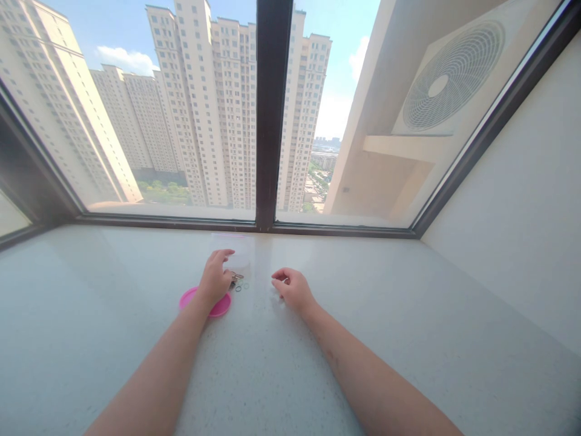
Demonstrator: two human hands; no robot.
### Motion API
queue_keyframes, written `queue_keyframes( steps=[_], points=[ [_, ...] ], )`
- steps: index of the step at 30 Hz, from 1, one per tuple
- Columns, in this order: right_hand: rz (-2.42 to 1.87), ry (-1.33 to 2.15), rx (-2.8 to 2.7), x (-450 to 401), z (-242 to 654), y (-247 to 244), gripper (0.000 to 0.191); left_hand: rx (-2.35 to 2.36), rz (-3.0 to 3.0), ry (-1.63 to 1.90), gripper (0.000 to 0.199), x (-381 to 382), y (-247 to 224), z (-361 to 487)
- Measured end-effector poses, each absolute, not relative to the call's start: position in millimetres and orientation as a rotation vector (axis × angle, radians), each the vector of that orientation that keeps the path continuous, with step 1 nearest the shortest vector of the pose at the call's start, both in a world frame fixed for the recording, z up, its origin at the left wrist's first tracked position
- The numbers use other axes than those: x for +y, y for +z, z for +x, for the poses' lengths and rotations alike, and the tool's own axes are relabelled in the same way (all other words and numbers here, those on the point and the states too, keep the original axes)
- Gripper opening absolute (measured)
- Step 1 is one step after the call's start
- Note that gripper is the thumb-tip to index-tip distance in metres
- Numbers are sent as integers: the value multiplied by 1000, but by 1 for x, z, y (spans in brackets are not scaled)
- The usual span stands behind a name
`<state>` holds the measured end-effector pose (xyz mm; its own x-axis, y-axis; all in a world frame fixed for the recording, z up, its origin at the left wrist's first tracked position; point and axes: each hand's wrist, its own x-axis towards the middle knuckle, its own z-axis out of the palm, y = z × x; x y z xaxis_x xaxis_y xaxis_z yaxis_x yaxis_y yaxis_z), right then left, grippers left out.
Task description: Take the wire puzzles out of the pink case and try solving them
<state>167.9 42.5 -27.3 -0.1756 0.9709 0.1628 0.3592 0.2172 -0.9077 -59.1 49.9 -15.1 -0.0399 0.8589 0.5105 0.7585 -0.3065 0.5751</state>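
My left hand (pixel 216 277) is over the right part of a round pink lid or dish (pixel 219 306), its thumb and fingers apart. Just right of its fingertips lie several small rings (pixel 238 289) and some dark metal bits (pixel 234 280) on the pale sill. Behind them, partly covered by the hand, is a clear plastic bag (pixel 240 248) with a faint pink line along its top edge. To the right of these, my right hand (pixel 291 287) has its thumb and index finger bent toward each other; anything between the tips is too small to make out.
The wide white sill (pixel 254 363) runs up to a dark window frame (pixel 267 227). A white wall (pixel 512 200) rises at the right. Outside the glass stand tall buildings (pixel 204 109) and an air-conditioner unit (pixel 454 75).
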Motion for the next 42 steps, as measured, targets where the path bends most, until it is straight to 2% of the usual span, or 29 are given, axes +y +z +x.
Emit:
queue_keyframes(
  steps=[8,13,17,19,21,26,33,42],
  points=[
    [-1261,960,-1675,42,168,-27,16,1808,2213,1305,57,45,-6,-57],
    [-1258,962,-1658,42,168,-28,16,1819,2167,1361,30,21,13,-37],
    [-1235,954,-1666,41,168,-28,16,1504,2167,1084,12,0,10,0],
    [-1228,930,-1675,41,169,-28,15,1414,2179,882,24,-4,3,14],
    [-1229,911,-1676,42,169,-29,15,1383,2161,838,29,-5,-3,23],
    [-1217,933,-1669,43,169,-31,16,1300,2093,910,23,-5,-8,25],
    [-1234,920,-1672,43,170,-31,16,1320,2095,887,27,-5,-7,23],
    [-1231,924,-1683,43,170,-31,16,1333,2110,895,22,-6,2,21]
  ],
)
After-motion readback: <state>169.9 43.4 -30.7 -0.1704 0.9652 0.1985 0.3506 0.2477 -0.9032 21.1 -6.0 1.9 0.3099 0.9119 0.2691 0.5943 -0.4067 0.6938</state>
